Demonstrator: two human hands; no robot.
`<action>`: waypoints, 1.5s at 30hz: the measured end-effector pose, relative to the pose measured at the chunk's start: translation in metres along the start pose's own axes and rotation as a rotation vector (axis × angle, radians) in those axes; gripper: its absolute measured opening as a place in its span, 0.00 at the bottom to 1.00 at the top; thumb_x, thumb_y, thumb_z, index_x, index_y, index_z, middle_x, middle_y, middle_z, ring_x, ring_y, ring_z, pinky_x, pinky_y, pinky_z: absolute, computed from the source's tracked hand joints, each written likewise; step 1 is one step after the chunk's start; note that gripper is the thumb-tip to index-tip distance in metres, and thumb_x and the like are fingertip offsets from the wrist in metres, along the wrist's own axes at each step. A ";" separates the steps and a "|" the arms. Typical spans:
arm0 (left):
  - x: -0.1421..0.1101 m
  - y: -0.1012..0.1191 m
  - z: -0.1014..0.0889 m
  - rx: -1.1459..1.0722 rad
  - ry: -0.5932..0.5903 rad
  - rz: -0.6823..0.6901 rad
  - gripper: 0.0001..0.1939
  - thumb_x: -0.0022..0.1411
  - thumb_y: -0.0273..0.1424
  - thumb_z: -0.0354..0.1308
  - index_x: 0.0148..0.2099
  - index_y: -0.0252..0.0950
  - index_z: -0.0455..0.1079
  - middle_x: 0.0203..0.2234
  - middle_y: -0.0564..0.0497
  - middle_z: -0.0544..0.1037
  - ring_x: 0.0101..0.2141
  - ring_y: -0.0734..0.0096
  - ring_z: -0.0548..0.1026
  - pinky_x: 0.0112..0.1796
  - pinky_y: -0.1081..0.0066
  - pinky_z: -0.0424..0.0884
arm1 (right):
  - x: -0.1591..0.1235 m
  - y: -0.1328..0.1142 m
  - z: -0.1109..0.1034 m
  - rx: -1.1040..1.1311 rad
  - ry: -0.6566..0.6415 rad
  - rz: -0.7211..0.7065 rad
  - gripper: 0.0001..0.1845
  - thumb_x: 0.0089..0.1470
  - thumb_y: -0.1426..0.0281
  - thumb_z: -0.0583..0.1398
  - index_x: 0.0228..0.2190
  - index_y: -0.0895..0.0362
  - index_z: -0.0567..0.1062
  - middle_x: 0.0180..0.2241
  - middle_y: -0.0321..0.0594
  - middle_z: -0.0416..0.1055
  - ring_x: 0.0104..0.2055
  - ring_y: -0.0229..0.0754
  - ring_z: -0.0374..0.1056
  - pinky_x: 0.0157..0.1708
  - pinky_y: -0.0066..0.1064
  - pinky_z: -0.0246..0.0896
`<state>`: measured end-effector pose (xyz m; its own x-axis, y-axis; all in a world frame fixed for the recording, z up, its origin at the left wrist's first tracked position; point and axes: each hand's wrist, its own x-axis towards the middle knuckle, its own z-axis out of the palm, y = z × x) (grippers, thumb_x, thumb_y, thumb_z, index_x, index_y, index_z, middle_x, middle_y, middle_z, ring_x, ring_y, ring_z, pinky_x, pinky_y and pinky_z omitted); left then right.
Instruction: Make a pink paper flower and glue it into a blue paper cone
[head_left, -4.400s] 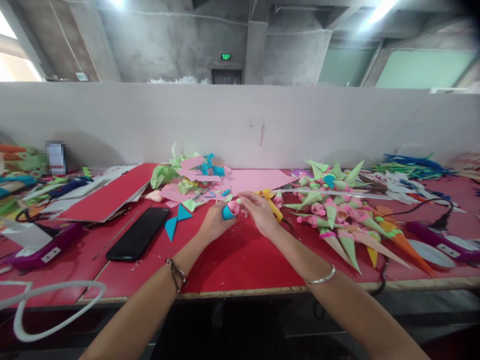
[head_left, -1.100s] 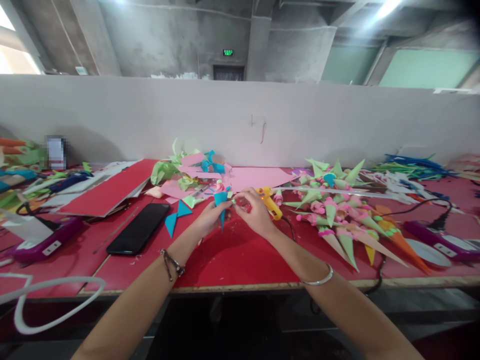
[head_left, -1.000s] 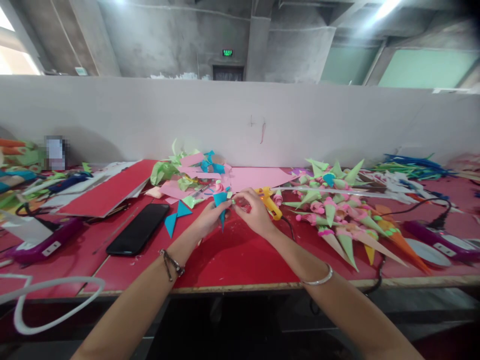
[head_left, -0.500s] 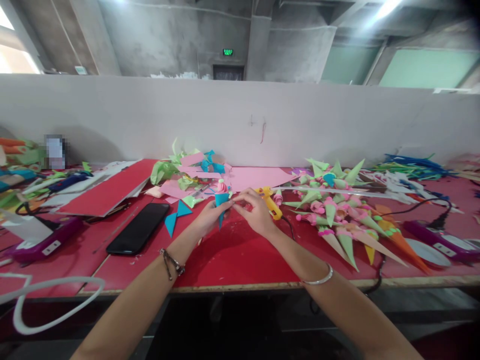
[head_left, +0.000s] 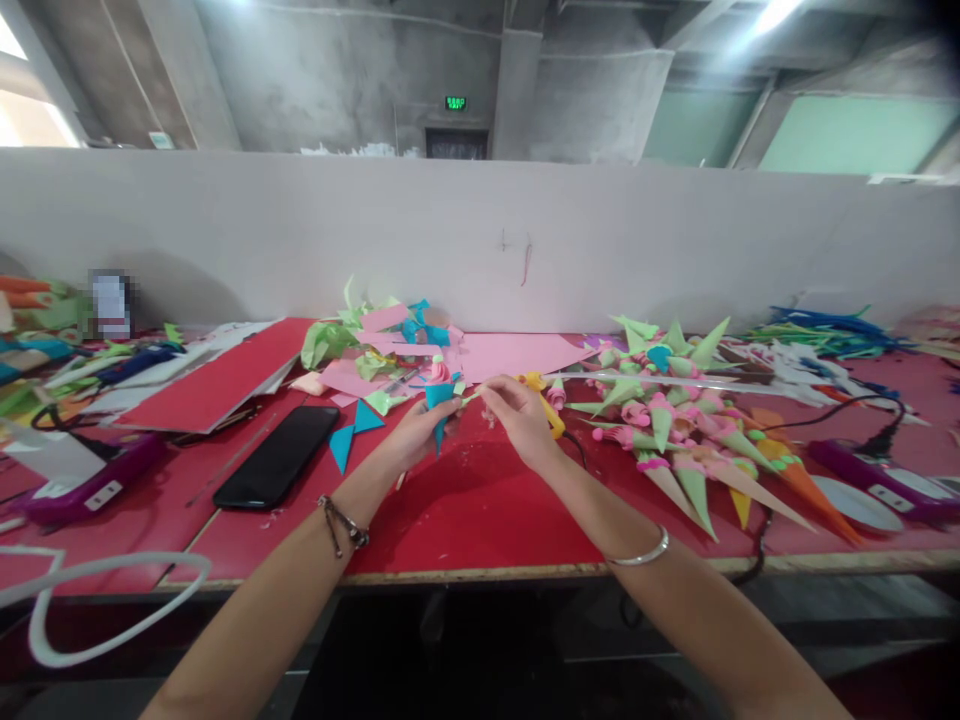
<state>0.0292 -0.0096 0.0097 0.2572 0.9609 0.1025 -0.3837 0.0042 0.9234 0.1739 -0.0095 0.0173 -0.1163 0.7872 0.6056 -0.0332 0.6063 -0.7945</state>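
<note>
Upright in my left hand (head_left: 415,437) is a small blue paper cone (head_left: 439,396) with a pink swirled top (head_left: 439,370), like an ice cream cone. My left fingers are closed around the cone's lower half. Just to its right, my right hand (head_left: 517,415) pinches a thin, pale yellow-green strip (head_left: 470,397) that stretches toward the cone. Whether the strip touches the cone I cannot tell. Behind my right hand lies a yellow glue gun (head_left: 553,418), partly hidden by the fingers. Blue paper triangles (head_left: 343,446) lie to the left of my left hand.
A black phone (head_left: 276,458) lies on the red table (head_left: 480,530). Many paper cones (head_left: 690,480) are heaped at the right, beside a purple power strip (head_left: 885,490). Pink and green paper scraps (head_left: 352,375) lie behind my hands. A grey partition (head_left: 360,240) stands at the back.
My right hand has moved slightly right, away from the cone, and the pale strip now shows between the hands. The cone has shifted a little left.
</note>
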 end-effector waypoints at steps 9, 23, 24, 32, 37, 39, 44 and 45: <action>-0.003 0.000 0.003 0.026 0.030 -0.010 0.14 0.41 0.35 0.63 0.26 0.32 0.64 0.16 0.57 0.65 0.17 0.83 0.62 0.20 0.79 0.55 | 0.000 0.005 -0.001 -0.064 -0.058 -0.025 0.04 0.46 0.70 0.58 0.26 0.57 0.72 0.26 0.35 0.67 0.29 0.36 0.64 0.31 0.27 0.60; 0.000 -0.006 -0.002 0.086 0.017 -0.010 0.13 0.43 0.35 0.62 0.24 0.32 0.65 0.16 0.56 0.64 0.18 0.82 0.61 0.21 0.78 0.56 | -0.004 -0.004 0.001 -0.289 -0.141 -0.144 0.04 0.47 0.72 0.57 0.27 0.56 0.73 0.27 0.37 0.67 0.29 0.36 0.63 0.27 0.27 0.59; 0.000 -0.005 -0.002 0.082 0.015 -0.014 0.13 0.43 0.35 0.63 0.24 0.31 0.65 0.16 0.56 0.64 0.18 0.82 0.61 0.21 0.78 0.56 | -0.004 -0.005 0.001 -0.297 -0.140 -0.150 0.04 0.47 0.72 0.57 0.27 0.56 0.73 0.26 0.37 0.67 0.29 0.36 0.63 0.26 0.27 0.58; -0.003 0.000 0.002 0.037 -0.007 -0.033 0.12 0.42 0.33 0.63 0.24 0.32 0.64 0.16 0.57 0.65 0.17 0.84 0.61 0.21 0.79 0.55 | -0.005 -0.010 0.002 -0.363 -0.109 -0.223 0.03 0.48 0.73 0.56 0.27 0.57 0.71 0.25 0.37 0.66 0.28 0.36 0.62 0.26 0.26 0.57; -0.002 0.000 0.004 0.031 -0.003 -0.024 0.11 0.41 0.31 0.62 0.23 0.32 0.63 0.15 0.58 0.63 0.17 0.84 0.60 0.20 0.79 0.54 | -0.004 -0.007 0.003 -0.346 -0.065 -0.171 0.04 0.49 0.71 0.54 0.26 0.57 0.69 0.26 0.37 0.67 0.27 0.36 0.63 0.27 0.27 0.59; -0.002 0.000 0.004 0.035 0.006 -0.017 0.10 0.41 0.31 0.62 0.23 0.31 0.63 0.15 0.57 0.64 0.17 0.84 0.60 0.20 0.79 0.54 | -0.003 -0.002 0.001 -0.325 -0.033 -0.116 0.05 0.50 0.70 0.54 0.27 0.57 0.68 0.26 0.38 0.68 0.27 0.37 0.64 0.27 0.27 0.59; -0.002 0.000 0.003 0.045 0.036 -0.001 0.09 0.42 0.31 0.61 0.24 0.32 0.65 0.17 0.56 0.66 0.17 0.84 0.61 0.20 0.79 0.54 | 0.000 0.008 -0.004 -0.232 0.003 -0.054 0.06 0.49 0.69 0.54 0.29 0.57 0.70 0.28 0.39 0.70 0.29 0.38 0.66 0.29 0.29 0.62; -0.002 0.000 0.003 0.046 0.038 -0.002 0.09 0.42 0.31 0.61 0.24 0.32 0.64 0.16 0.57 0.66 0.17 0.84 0.61 0.20 0.79 0.55 | 0.000 0.008 -0.004 -0.216 -0.011 -0.058 0.06 0.49 0.69 0.55 0.30 0.57 0.71 0.29 0.39 0.70 0.31 0.38 0.66 0.31 0.29 0.62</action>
<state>0.0311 -0.0121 0.0103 0.2237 0.9707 0.0874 -0.3414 -0.0060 0.9399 0.1776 -0.0042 0.0111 -0.1307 0.7499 0.6485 0.1731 0.6614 -0.7298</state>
